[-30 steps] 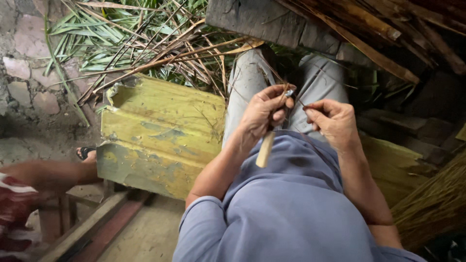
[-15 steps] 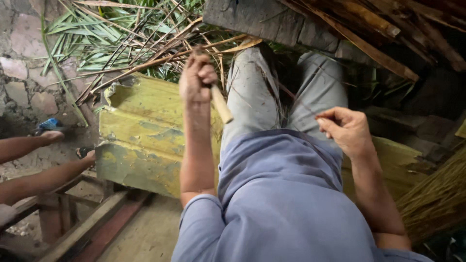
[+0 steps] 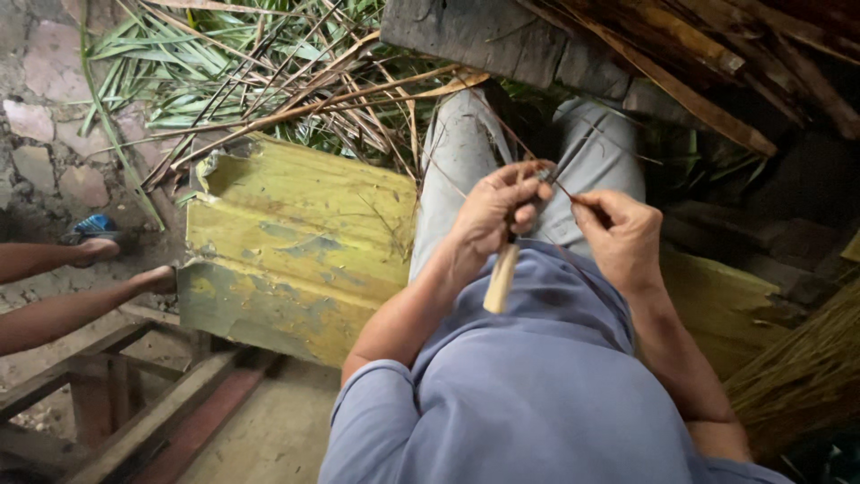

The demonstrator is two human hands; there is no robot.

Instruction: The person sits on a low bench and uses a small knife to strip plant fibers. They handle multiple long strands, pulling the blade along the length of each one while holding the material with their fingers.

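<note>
Your left hand [image 3: 493,211] is closed in a firm grip around a small knife [image 3: 502,273]; its pale wooden handle sticks out below your fist toward your belly, and the short blade shows just past your thumb. That full-fist hold keeps the blade steady and close to your body, probably so you can control a fine cut. Your right hand [image 3: 618,235] sits just beside the knife grip, thumb and forefinger pinched narrow on a thin dark leaf rib [image 3: 563,188], which runs from that pinch straight to the blade tip. The rib is so slender that I cannot tell for sure whether the edge touches it or only lies against it. Both hands hover over your lap, above your grey trousers [image 3: 457,152], so scrapings would likely drop between your knees.

Outward from the knife grip lies a heap of green palm leaves and stripped stalks [image 3: 251,72] on the ground. To the left of the grip is the worn yellow bench [image 3: 296,242] you sit on. On the far side of your pinching hand, a bundle of finished tan ribs [image 3: 806,367] rests. Well to the left, another person's bare legs [image 3: 63,287] stretch across the stone floor, one foot in a blue sandal [image 3: 90,229]
</note>
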